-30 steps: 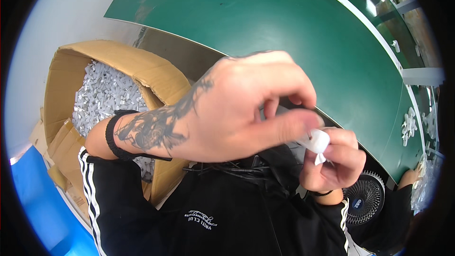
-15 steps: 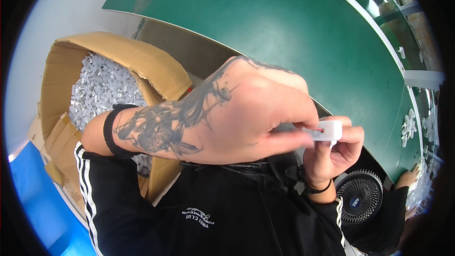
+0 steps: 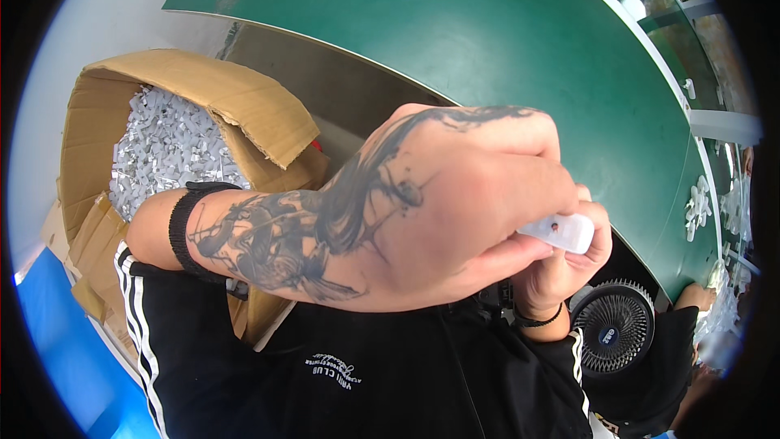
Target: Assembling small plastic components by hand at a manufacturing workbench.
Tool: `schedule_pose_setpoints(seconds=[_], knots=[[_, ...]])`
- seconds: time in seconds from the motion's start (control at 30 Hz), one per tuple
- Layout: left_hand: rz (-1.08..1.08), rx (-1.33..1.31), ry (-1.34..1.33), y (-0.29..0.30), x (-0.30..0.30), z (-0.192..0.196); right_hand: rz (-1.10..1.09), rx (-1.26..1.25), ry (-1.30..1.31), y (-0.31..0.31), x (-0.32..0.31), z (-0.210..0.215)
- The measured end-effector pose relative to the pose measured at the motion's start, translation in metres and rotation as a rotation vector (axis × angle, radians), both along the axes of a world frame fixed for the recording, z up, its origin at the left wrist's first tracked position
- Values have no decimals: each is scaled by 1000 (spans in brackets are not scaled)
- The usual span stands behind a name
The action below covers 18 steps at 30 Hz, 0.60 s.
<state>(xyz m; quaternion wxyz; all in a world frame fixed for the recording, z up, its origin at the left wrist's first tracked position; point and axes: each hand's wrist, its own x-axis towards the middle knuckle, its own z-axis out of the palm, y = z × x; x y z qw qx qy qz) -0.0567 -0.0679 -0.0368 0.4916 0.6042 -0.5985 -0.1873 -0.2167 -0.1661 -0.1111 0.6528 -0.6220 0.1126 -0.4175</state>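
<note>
My left hand [image 3: 471, 203] reaches across from the left, its thumb and fingers closed on one end of a small white plastic piece [image 3: 569, 232]. The piece has a rounded end and a small dark reddish spot on its face. Behind and below it, my right hand [image 3: 561, 272] is closed too, with curled fingers round the piece's other side. The left hand hides part of the piece and some of the right fingers. Both hands are held in front of my body, near the edge of a green table [image 3: 455, 41].
At the left, an open cardboard box [image 3: 268, 118] holds a heap of small white and clear plastic pieces [image 3: 175, 150]. A black fan [image 3: 613, 329] stands at the lower right. White pieces [image 3: 697, 207] lie on the table's right side, near another person's hand [image 3: 695, 297].
The white piece has tilted, its rounded end now pointing down to the right. My left hand has turned and shifted slightly right, covering more of the piece and my right hand.
</note>
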Motion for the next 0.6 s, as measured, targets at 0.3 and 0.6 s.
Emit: schedule_pose_setpoints(seconds=[0.3,0.6], knots=[[-74,-32,110,-4,-1,-2,51,115,-46,3,-3,-1],[-69,-62,75,-5,-4,-5,114,142,-21,1,-7,3]])
